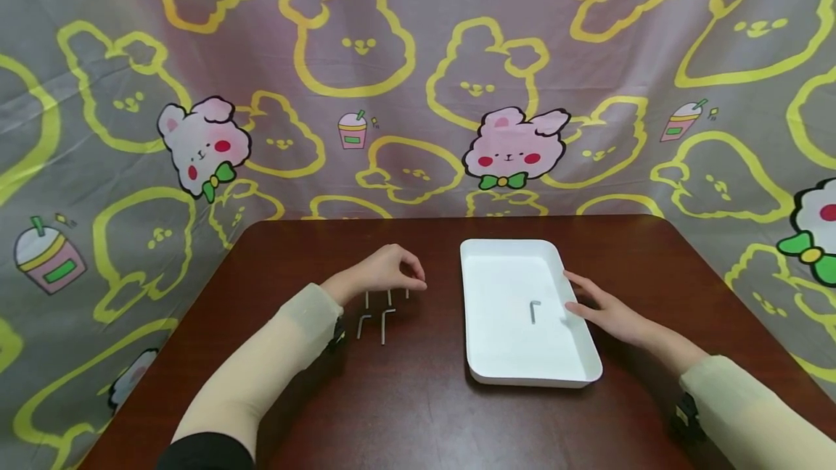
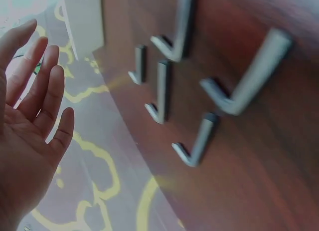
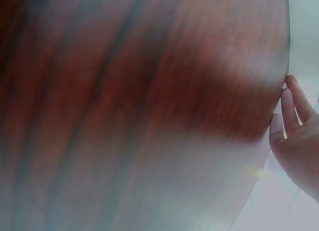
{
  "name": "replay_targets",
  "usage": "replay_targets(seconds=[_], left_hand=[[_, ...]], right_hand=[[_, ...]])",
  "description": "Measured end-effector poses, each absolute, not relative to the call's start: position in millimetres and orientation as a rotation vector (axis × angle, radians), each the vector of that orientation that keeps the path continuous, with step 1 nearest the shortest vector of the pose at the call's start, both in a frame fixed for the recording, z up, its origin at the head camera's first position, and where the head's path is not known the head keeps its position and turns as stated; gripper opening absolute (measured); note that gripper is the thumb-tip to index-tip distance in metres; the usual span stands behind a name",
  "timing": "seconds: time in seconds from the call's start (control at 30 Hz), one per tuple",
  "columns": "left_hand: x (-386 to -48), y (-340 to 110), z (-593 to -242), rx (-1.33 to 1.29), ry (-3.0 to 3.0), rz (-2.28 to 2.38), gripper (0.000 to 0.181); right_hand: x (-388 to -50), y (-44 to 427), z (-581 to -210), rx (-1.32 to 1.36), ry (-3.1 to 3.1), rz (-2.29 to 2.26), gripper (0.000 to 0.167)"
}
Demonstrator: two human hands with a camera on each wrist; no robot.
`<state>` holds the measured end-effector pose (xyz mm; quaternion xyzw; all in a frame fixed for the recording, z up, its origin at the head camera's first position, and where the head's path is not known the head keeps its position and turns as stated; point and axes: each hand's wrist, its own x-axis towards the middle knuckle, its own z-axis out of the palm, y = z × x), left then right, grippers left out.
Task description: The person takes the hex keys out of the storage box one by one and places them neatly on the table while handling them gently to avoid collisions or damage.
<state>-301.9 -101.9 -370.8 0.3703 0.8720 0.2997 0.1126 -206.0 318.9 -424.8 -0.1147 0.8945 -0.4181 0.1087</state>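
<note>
Several silver L-shaped hex keys [image 1: 383, 326] lie on the table at the left, some partly hidden behind my left hand [image 1: 395, 269]. That hand hovers over them with relaxed, slightly bent fingers and nothing visible in its grasp. The left wrist view shows the hex keys [image 2: 199, 139] beside the open palm [image 2: 30, 121]. A white rectangular tray [image 1: 509, 361] stands to the right, with one small hex key [image 1: 534, 312] inside. My right hand [image 1: 610, 314] touches the tray's right side, thumb at the rim; in the right wrist view its extended fingers [image 3: 289, 109] rest against the outer wall.
A dark red-brown wooden table [image 1: 418, 412] carries everything. Patterned fabric [image 1: 405, 114] with cartoon rabbits hangs behind it and along both sides. A strip of tabletop separates the hex keys from the tray.
</note>
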Motion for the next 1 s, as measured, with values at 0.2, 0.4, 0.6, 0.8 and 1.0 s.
replay_targets(seconds=[0.2,0.4,0.6,0.8,1.0], left_hand=[[-303.9,-81.9,-359.3,1.153,2.544,0.876,0.007],[-303.2,-58.5,-349.9,1.202,2.493,0.885,0.009],[-303.0,-36.5,-341.4,1.227,2.473,0.891,0.012],[-306.7,-17.1,-338.3,1.258,2.471,0.87,0.017],[-309.3,-0.6,-336.5,1.267,2.439,0.869,0.023]], right_hand=[[-206.2,318.8,-424.1,-0.341,2.633,-1.229,0.072],[-206.5,318.6,-423.9,-0.338,2.63,-1.228,0.072],[-206.2,319.5,-425.0,-0.334,2.633,-1.227,0.072],[-205.8,320.1,-425.4,-0.332,2.639,-1.234,0.071],[-206.5,320.2,-425.5,-0.332,2.634,-1.232,0.072]])
